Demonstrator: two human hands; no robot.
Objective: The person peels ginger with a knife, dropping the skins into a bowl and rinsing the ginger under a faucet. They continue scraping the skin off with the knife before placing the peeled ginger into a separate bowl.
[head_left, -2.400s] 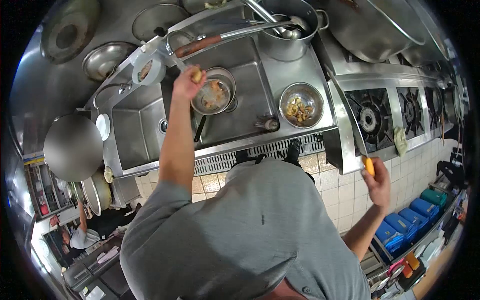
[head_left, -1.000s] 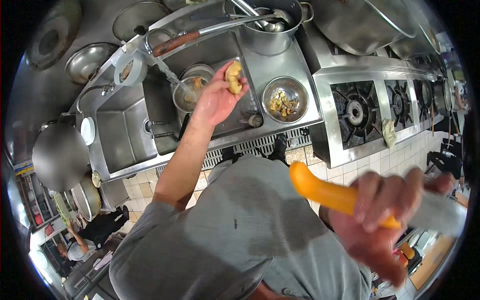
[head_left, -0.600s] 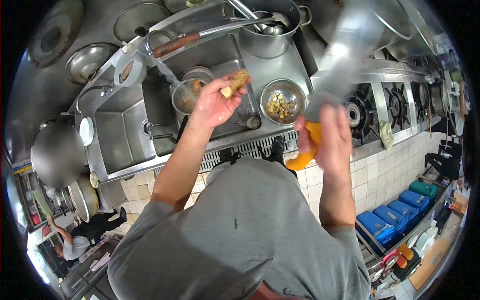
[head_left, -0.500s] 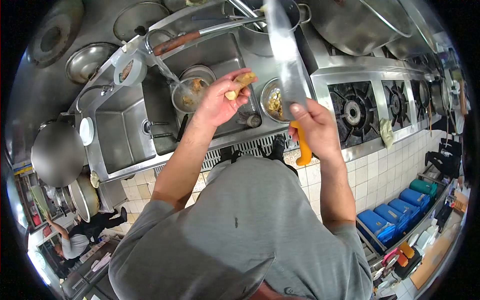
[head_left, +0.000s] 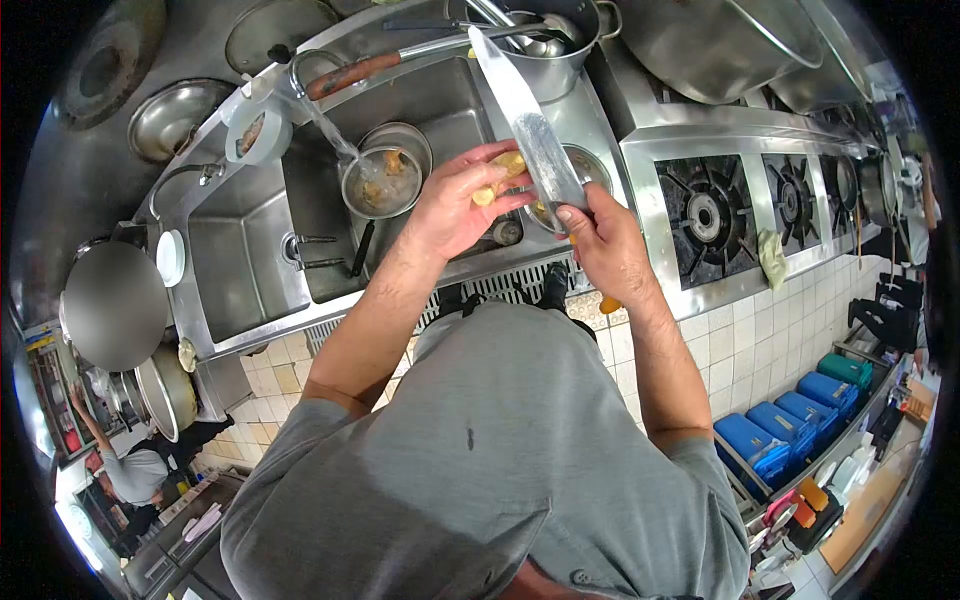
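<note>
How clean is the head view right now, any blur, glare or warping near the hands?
Head view: strong fisheye curvature with a black vignette; hands, left and right, sharp; long steel knife blade catches bright glare; pale yellow ginger piece clearly visible.

Stainless tabletop (head_left: pixel 600 120) running along wall, carrying two sunken sink basins. Left basin (head_left: pixel 245 270) lying bare. Right basin (head_left: pixel 440 110) holding metal bowl (head_left: pixel 380 182), bowl catching water from tap (head_left: pixel 300 75). Tall steel pot (head_left: pixel 550 55) standing at back edge, ladles resting inside. Small steel bowl (head_left: pixel 592 168) sitting beside right basin, partly hidden. Gas burners (head_left: pixel 715 215) adjoining on right. Tiled floor (head_left: pixel 690 350) lying below.
</note>
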